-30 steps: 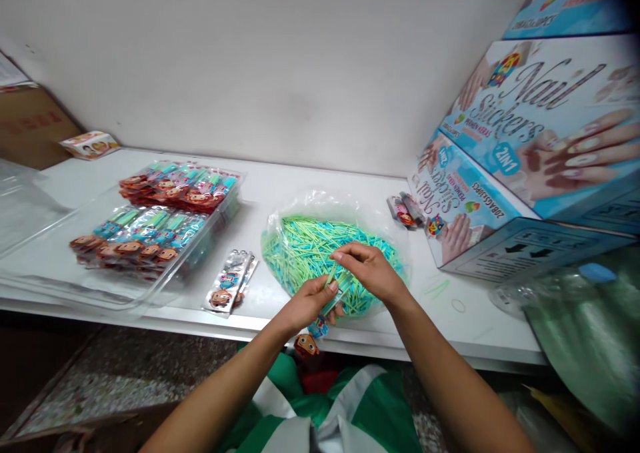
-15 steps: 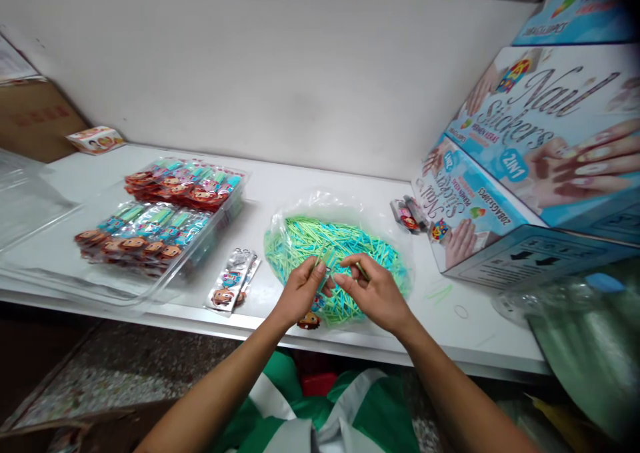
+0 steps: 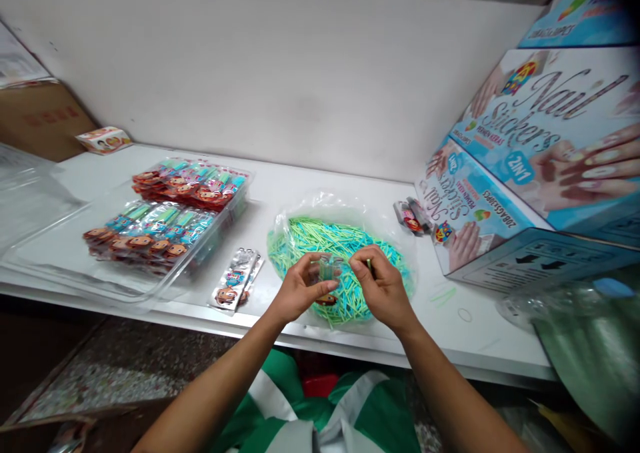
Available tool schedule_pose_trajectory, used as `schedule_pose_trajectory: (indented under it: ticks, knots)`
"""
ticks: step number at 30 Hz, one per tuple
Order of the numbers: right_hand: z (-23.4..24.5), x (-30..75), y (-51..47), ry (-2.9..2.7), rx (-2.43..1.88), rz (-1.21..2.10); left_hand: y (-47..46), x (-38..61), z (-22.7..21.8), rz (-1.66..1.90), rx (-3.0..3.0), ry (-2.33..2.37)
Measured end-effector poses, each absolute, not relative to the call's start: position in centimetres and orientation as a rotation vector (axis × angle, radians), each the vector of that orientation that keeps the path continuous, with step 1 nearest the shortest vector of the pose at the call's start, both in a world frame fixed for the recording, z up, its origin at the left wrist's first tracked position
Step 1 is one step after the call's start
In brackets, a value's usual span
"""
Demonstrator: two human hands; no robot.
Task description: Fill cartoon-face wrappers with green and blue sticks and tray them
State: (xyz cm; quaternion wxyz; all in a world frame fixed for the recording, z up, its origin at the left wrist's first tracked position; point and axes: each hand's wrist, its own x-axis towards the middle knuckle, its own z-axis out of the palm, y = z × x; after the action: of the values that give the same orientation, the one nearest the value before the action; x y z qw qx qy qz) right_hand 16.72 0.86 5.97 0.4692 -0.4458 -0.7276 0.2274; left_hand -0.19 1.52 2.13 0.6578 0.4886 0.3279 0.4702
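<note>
My left hand (image 3: 299, 294) is closed on a small clear packet (image 3: 327, 300) with a cartoon face at its lower end and pale green sticks at its top. Right beside it, my right hand (image 3: 384, 292) is closed, fingers curled, with the end of a thin green stick (image 3: 369, 264) showing. Both hands are over an open clear plastic bag (image 3: 325, 203) heaped with green and blue thin sticks (image 3: 320, 232). Flat silvery packets (image 3: 235, 283) with the same cartoon face lie to the left of the bag.
A clear tray (image 3: 165, 292) at left holds rows of filled packets (image 3: 155, 230). Nail sticker boxes (image 3: 480, 206) are stacked at right, with small dark wrapped pieces (image 3: 413, 216) beside them. Loose green sticks (image 3: 444, 296) and a rubber band (image 3: 465, 315) lie near the right.
My left hand has turned the packet more upright over the heap. The fingers of my right hand have curled in more tightly. The whole view has shifted slightly.
</note>
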Motion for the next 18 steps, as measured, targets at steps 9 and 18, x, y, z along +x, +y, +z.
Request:
schedule_pose_trajectory:
  ticks: [9, 18]
  knots:
    - [6.4, 16.4, 1.3, -1.700, -1.170, 0.749, 1.4, -2.9, 2.0, 1.078, 1.168, 0.940]
    - [4.7, 18.3, 1.7, -1.597, -1.347, 0.767, 7.7, -25.2, 7.9, 1.679, 1.576, 1.808]
